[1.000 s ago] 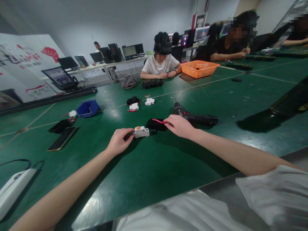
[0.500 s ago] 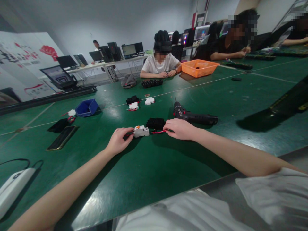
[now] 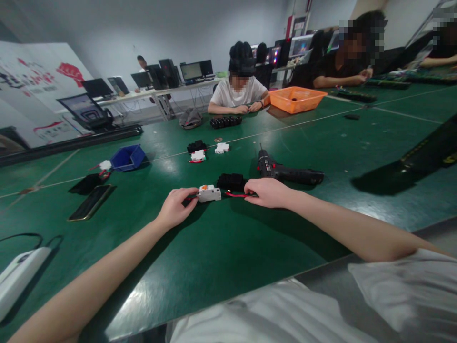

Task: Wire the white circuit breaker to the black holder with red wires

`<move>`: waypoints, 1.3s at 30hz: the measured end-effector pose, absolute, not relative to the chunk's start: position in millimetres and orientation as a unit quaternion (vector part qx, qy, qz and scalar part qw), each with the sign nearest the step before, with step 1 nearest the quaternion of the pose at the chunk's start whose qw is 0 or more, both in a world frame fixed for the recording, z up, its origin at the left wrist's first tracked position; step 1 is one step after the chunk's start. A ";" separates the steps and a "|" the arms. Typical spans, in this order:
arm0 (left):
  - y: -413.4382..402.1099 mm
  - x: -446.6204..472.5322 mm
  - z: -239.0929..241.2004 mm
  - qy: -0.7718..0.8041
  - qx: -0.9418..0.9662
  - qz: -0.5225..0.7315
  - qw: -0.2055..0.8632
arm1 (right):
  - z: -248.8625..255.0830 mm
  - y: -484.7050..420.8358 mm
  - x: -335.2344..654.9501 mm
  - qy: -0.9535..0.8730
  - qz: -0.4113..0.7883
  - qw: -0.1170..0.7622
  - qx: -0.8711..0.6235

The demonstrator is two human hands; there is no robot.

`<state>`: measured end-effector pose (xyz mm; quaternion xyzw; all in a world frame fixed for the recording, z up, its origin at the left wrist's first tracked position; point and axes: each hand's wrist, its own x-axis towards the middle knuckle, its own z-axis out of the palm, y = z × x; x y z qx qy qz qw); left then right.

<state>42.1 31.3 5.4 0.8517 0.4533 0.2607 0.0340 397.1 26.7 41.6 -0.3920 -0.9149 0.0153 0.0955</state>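
My left hand (image 3: pixel 177 207) pinches the left end of a white circuit breaker (image 3: pixel 210 194) with an orange switch, close above the green table. A red wire (image 3: pixel 235 195) is held in the closed fingers of my right hand (image 3: pixel 267 193); its free tip points left toward the breaker's right end, with a small gap between them. Right behind them lies a black bundle (image 3: pixel 230 182), partly covered by my right fingers. A black cordless drill (image 3: pixel 285 172) rests on its side just beyond my right hand.
Farther back lie two more white breakers, one (image 3: pixel 198 156) beside a black bundle and one (image 3: pixel 222 148) alone. To the left are a blue bin (image 3: pixel 127 157), a phone (image 3: pixel 91 204) and a white power bank (image 3: pixel 23 278). An orange basket (image 3: pixel 297 101) stands near a seated person.
My right fingers have shifted slightly along the red wire, and more of it shows. The left hand and breaker stay nearly in place; the view has tilted a little.
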 end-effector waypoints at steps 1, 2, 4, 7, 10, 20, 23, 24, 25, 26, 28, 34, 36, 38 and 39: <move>31.5 42.0 5.0 0.453 0.852 0.262 0.032 | 41.4 26.4 396.9 -0.915 0.011 0.095 -0.393; 31.8 41.9 4.5 0.451 0.852 0.263 0.031 | 41.2 26.1 396.8 -0.915 0.008 0.095 -0.392; 32.3 41.7 3.6 0.448 0.853 0.265 0.028 | 41.1 25.7 396.8 -0.917 0.010 0.099 -0.387; 32.4 41.4 2.9 0.443 0.855 0.269 0.026 | 41.3 25.7 397.3 -0.921 0.023 0.106 -0.375; 31.7 40.9 3.5 0.443 0.855 0.269 0.027 | 41.3 25.6 397.4 -0.923 0.029 0.108 -0.369; 27.8 43.0 6.4 0.433 0.862 0.262 0.036 | 40.7 23.7 392.9 -0.900 0.028 0.154 -0.408; 25.9 45.2 8.0 0.432 0.863 0.260 0.039 | 40.3 23.9 394.0 -0.895 0.021 0.177 -0.408; 25.4 45.8 8.5 0.433 0.862 0.260 0.042 | 40.2 23.9 394.4 -0.896 0.022 0.182 -0.405; 25.1 46.2 9.0 0.434 0.862 0.260 0.044 | 40.3 23.9 394.7 -0.897 0.023 0.185 -0.402; 25.0 46.5 9.3 0.434 0.861 0.260 0.046 | 40.4 23.8 395.0 -0.898 0.025 0.187 -0.398; 25.0 46.7 9.4 0.435 0.861 0.260 0.048 | 41.1 23.6 395.1 -0.900 0.028 0.193 -0.391; 26.0 46.1 8.5 0.432 0.864 0.256 0.045 | 41.6 23.1 394.6 -0.901 0.037 0.200 -0.384; 26.2 45.6 8.5 0.429 0.865 0.256 0.045 | 40.0 23.3 394.0 -0.900 0.043 0.196 -0.386; 26.2 44.9 8.3 0.427 0.866 0.257 0.045 | 38.0 23.3 393.1 -0.901 0.051 0.190 -0.387; 26.1 44.6 8.1 0.427 0.866 0.258 0.044 | 37.0 23.3 392.6 -0.900 0.055 0.188 -0.389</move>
